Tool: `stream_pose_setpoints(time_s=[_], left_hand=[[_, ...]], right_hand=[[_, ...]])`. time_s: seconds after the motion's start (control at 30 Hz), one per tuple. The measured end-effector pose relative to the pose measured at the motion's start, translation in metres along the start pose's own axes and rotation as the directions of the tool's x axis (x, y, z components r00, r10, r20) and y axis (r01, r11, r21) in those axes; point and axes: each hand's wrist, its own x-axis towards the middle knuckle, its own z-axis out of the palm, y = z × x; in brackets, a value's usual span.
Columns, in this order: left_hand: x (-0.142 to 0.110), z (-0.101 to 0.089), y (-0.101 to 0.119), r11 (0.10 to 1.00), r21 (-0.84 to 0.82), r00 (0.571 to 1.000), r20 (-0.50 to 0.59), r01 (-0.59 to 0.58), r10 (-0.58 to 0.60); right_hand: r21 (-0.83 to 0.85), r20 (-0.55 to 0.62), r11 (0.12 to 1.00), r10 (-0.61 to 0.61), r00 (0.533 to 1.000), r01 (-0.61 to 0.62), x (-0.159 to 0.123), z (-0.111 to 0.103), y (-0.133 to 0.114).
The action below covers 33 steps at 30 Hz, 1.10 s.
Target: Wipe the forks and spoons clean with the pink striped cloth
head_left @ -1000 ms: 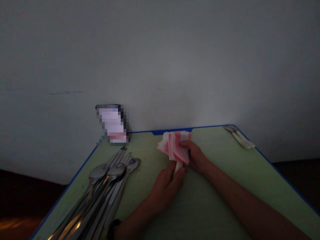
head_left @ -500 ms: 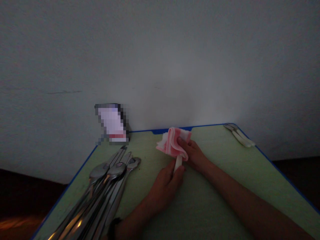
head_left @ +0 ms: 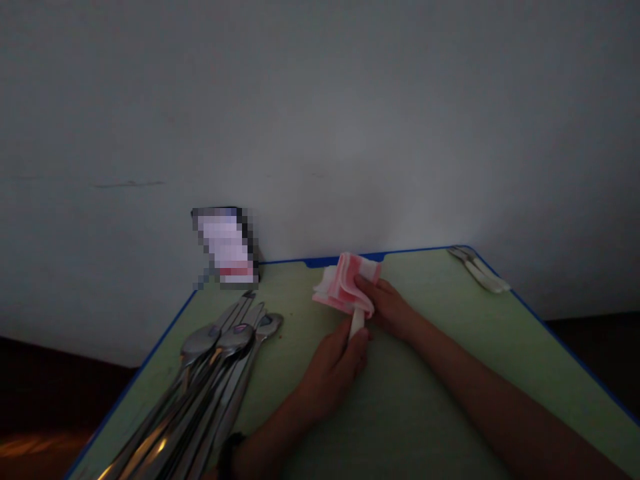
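My left hand is closed round a white handle that points up and away from me. The far end of this utensil is covered by a folded pink-and-white striped cloth, so its kind is hidden. My right hand grips the cloth, thumb on top and the other fingers behind it, wrapping it about the utensil just beyond my left hand. Both hands are over the middle of the green table.
Left of my hands lies a pile of metal spoons and other cutlery. White-handled forks rest by the far right corner. A phone, its screen blurred, leans on the grey wall behind the table's blue edge.
My right thumb and the cloth have shifted slightly upward, and the cloth's folds have changed shape round the utensil. More of the white handle shows. My left hand has kept its hold.
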Motion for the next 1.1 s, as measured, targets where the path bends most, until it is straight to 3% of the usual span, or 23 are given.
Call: stream_pose_setpoints(time_s=[0.17,0.37,0.47,0.63,0.73,0.93,1.1], left_hand=[[0.0,0.0,-0.001,0.999,0.044,1.0,-0.004,0.01,-0.01],[-0.002,-0.001,-0.003,0.993,0.116,1.0,0.009,-0.019,0.018],[-0.002,-0.001,-0.002,0.999,0.05,1.0,0.022,0.003,-0.004],[-0.001,0.003,0.007,0.984,-0.173,0.997,-0.049,0.048,-0.057],[0.0,0.005,0.008,0.976,-0.214,0.991,-0.111,0.053,-0.078],[0.001,0.002,-0.006,0.999,-0.051,0.998,-0.066,0.015,-0.018],[-0.001,0.0,-0.002,0.985,0.173,0.998,-0.059,-0.008,0.019]], right_hand=[[0.111,0.002,0.994,0.013,1.0,-0.013,0.0,0.001,-0.005],[-0.019,-0.094,0.998,-0.056,0.994,0.055,0.001,-0.002,0.0],[-0.087,-0.119,0.992,-0.103,0.988,0.093,0.001,-0.001,0.003],[0.137,-0.164,0.988,-0.045,0.985,0.068,0.003,0.006,-0.003],[0.251,-0.152,0.968,0.018,0.988,0.021,0.004,0.007,-0.007],[0.095,-0.004,0.995,0.037,0.999,-0.036,0.002,0.001,-0.005],[0.117,0.024,0.992,-0.042,0.999,0.039,-0.002,0.003,-0.005]])
